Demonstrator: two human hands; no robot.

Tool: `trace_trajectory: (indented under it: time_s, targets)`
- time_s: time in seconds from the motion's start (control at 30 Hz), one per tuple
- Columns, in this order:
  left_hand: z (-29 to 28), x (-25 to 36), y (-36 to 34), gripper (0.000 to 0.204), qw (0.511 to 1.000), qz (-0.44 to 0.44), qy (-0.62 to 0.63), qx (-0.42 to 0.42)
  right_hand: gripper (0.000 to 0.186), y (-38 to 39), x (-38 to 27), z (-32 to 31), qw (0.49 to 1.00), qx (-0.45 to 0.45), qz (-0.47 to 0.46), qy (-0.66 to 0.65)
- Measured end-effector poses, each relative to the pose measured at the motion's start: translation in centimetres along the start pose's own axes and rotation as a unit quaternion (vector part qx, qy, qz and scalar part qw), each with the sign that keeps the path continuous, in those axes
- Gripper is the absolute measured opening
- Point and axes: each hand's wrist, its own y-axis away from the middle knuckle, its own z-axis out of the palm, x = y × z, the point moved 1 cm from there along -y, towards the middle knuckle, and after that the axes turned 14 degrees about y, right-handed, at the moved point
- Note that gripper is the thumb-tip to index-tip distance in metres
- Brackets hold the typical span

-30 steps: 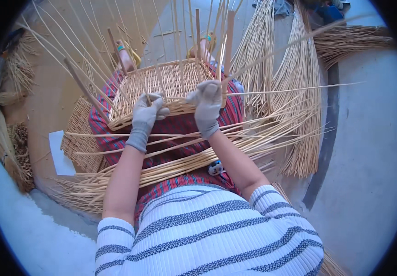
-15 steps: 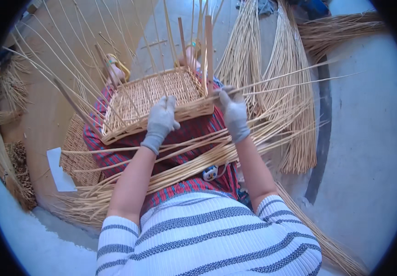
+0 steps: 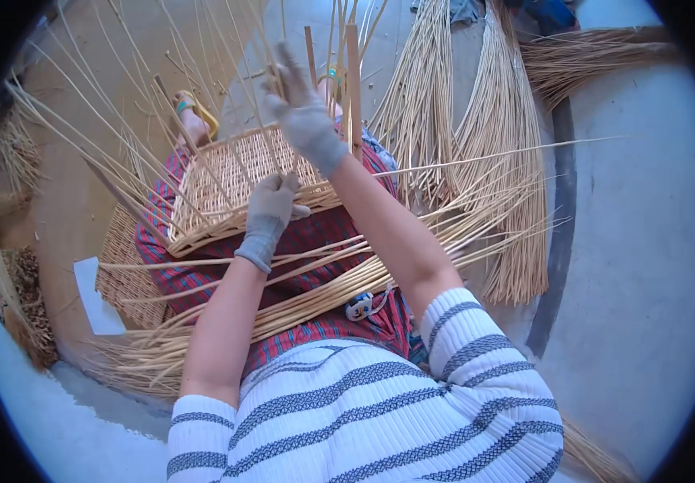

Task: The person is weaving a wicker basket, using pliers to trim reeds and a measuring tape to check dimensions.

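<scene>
A shallow woven wicker basket (image 3: pixel 223 173) lies across my lap, with thin upright rods and several flat wooden stakes (image 3: pixel 353 92) rising from its edges. My left hand (image 3: pixel 271 205), in a pale glove with bare fingertips, is closed on the basket's near wall, with the thumb outside. My right hand (image 3: pixel 303 121), gloved the same way, is raised over the far right part of the basket beside the upright rods. Its fingers are stretched apart and slightly blurred. A rod (image 3: pixel 508 150) sticks out to the right from the near right corner.
A bundle of loose rods (image 3: pixel 315 310) lies across my lap, with a tape measure (image 3: pixel 359 306) beside it. Large rod bundles (image 3: pixel 496 161) spread over the floor at right. A woven panel (image 3: pixel 126 274) and a white sheet (image 3: pixel 96 296) lie at left.
My right hand has moved up and left from the basket's right corner to above its far side. One of two rods pointing right no longer points there. My left hand has shifted slightly left.
</scene>
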Motion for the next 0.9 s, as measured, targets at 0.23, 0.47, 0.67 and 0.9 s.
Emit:
trace_trajectory:
  time_s: [0.23,0.47,0.67,0.9]
  targets:
    - [-0.3,-0.9,-0.3,0.035,0.994,0.075,-0.072,-0.021,0.049,18.0,-0.2,-9.7,0.936,-0.049,0.086,0.337]
    - [-0.2,-0.8,0.0,0.046,0.999,0.042,-0.024,-0.009,0.083,-0.7,0.8,-0.9,0.976,0.117,0.16,0.085]
    - [0.5,-0.5,-0.4,0.036,0.984,0.101,-0.144,0.018,0.041,9.6,3.9,-9.6,0.977,0.145,0.142,0.064]
    - [1.3,1.6,2.6,0.041,0.964,0.096,-0.245,0.034,0.024,15.9,-1.8,-14.6,0.882,-0.027,0.469,-0.031]
